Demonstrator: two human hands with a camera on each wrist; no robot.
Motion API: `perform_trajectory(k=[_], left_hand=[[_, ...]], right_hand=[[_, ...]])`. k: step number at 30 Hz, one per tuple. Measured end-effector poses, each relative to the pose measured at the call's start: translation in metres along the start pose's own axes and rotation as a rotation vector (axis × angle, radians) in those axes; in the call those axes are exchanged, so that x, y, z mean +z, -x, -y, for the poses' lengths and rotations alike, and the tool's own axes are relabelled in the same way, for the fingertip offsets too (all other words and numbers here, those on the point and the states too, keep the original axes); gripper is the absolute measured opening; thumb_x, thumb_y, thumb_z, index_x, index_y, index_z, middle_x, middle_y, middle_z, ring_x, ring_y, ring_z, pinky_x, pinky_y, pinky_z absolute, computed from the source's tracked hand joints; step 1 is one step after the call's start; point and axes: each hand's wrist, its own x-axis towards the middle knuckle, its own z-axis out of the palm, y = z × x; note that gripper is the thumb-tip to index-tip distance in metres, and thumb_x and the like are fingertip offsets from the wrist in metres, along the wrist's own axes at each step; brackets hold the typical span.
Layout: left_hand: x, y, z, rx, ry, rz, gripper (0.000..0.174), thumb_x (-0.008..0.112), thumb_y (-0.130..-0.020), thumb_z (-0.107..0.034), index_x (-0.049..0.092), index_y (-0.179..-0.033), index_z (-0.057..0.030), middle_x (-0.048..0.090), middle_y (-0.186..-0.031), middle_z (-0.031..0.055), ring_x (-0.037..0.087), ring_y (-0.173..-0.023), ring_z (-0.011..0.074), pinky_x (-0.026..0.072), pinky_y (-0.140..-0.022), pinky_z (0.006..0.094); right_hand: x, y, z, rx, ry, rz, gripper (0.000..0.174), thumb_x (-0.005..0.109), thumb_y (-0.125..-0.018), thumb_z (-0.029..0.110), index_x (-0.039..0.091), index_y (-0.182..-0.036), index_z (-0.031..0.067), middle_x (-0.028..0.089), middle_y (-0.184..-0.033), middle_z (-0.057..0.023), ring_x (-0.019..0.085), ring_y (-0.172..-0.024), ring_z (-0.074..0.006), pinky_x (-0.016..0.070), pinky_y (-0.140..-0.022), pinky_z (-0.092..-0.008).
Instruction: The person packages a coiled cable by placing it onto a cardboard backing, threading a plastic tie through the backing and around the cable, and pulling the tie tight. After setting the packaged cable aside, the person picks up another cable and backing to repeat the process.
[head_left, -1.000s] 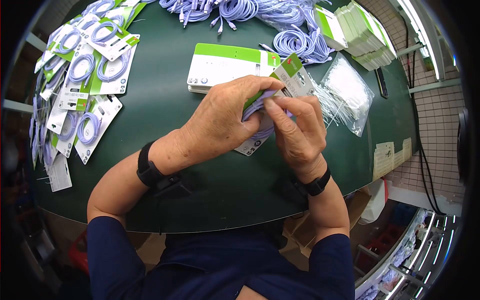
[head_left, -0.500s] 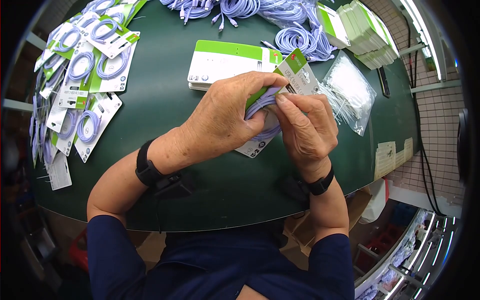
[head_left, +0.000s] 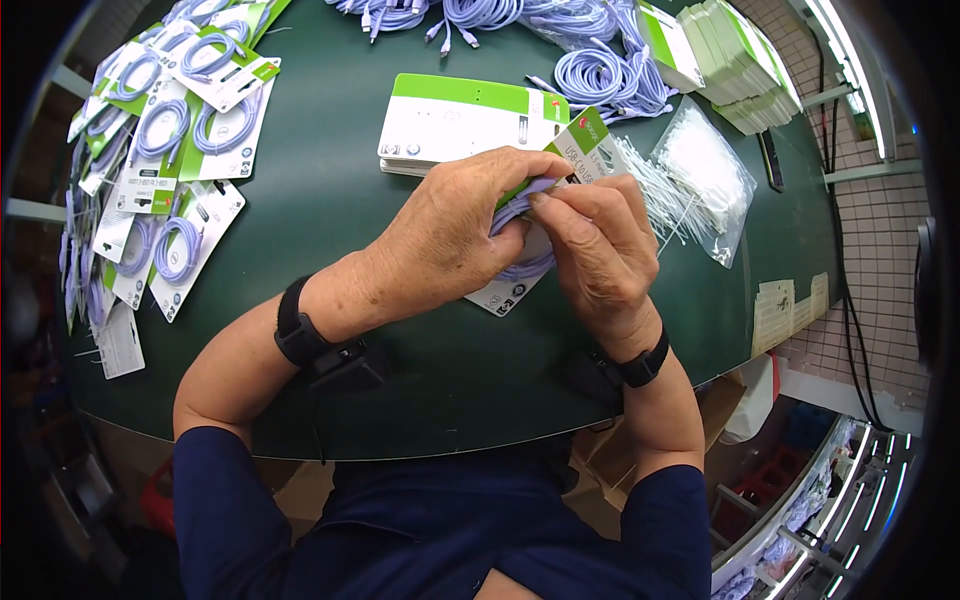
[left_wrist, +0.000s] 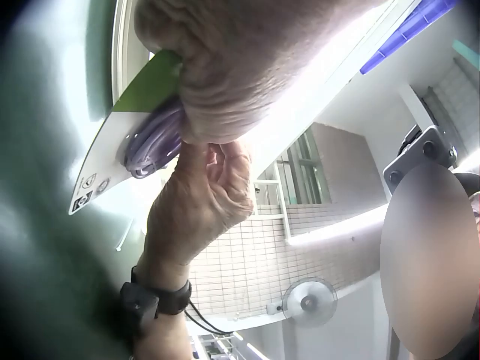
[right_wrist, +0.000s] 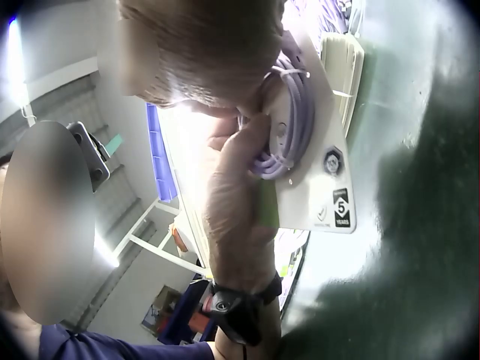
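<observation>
Between the two hands a green and white card (head_left: 590, 150) is held at a slant, with a coiled lilac cable (head_left: 527, 268) on its face. My left hand (head_left: 450, 225) grips the card and coil, fingers behind and thumb across the front. My right hand (head_left: 605, 250) pinches at the coil with thumb and forefinger; what lies between those tips is hidden. The right wrist view shows the coil (right_wrist: 300, 124) against the card (right_wrist: 315, 191), with thin white ties round it in two places. In the left wrist view the coil (left_wrist: 156, 142) is partly covered by the hand.
A stack of cards (head_left: 450, 125) lies beyond the hands. Carded cables (head_left: 178, 250) are heaped at the left, loose lilac cables (head_left: 595, 75) at the back. On the right are a bag of white ties (head_left: 700, 170), more stacked cards (head_left: 735, 75) and a dark slim object (head_left: 771, 160).
The right hand moved slightly right, then back left to the coil, its fingertips staying at the cable. The left hand keeps its grip, and the card has shifted only slightly.
</observation>
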Motion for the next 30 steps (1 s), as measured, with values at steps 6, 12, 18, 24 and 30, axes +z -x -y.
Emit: perform_trajectory(k=[6,12,18,24,30], left_hand=[[-0.010,-0.006,-0.005,-0.083,0.050,0.104,0.050,0.069,-0.082,0.006,0.063,-0.130,-0.0047,0.073,-0.110,0.0161,0.073,-0.100,0.0322,0.0574,-0.087,0.0383],[-0.019,-0.001,-0.017,-0.192,-0.315,0.068,0.039,0.070,-0.084,0.001,0.058,-0.121,-0.0053,0.074,-0.099,0.0168,0.072,-0.089,0.0409,0.0565,-0.076,0.0442],[-0.016,0.000,-0.015,-0.167,-0.308,0.056,0.031,0.075,-0.084,-0.002,0.060,-0.111,-0.0057,0.074,-0.088,0.0142,0.073,-0.081,0.0360,0.0553,-0.069,0.0434],[-0.014,-0.004,-0.010,-0.118,-0.217,0.048,0.025,0.079,-0.080,-0.002,0.063,-0.098,-0.0036,0.073,-0.084,0.0135,0.072,-0.074,0.0333,0.0542,-0.065,0.0406],[-0.012,0.002,-0.004,-0.085,-0.314,0.023,0.023,0.082,-0.078,-0.003,0.064,-0.092,-0.0034,0.071,-0.083,0.0120,0.070,-0.072,0.0303,0.0537,-0.062,0.0374]], right_hand=[[-0.003,-0.011,0.003,-0.014,-0.056,0.130,0.034,0.080,-0.076,-0.007,0.078,-0.106,0.0073,0.070,-0.091,-0.0064,0.064,-0.079,-0.0239,0.0524,-0.065,-0.0325],[-0.011,-0.004,0.000,0.302,-0.291,0.085,0.024,0.077,-0.085,-0.002,0.077,-0.108,0.0059,0.072,-0.090,-0.0080,0.068,-0.077,-0.0192,0.0536,-0.065,-0.0294],[-0.035,-0.009,-0.007,0.833,-0.603,-0.085,0.019,0.077,-0.089,-0.001,0.076,-0.108,0.0020,0.073,-0.089,-0.0078,0.068,-0.076,-0.0101,0.0536,-0.066,-0.0237],[-0.033,-0.002,-0.010,0.641,-0.476,0.113,0.020,0.078,-0.087,-0.001,0.076,-0.106,0.0012,0.071,-0.086,-0.0056,0.064,-0.071,-0.0088,0.0513,-0.063,-0.0236],[-0.026,-0.001,-0.008,0.494,-0.383,0.245,0.019,0.080,-0.084,-0.001,0.074,-0.102,0.0012,0.066,-0.081,-0.0063,0.061,-0.066,-0.0140,0.0496,-0.061,-0.0267]])
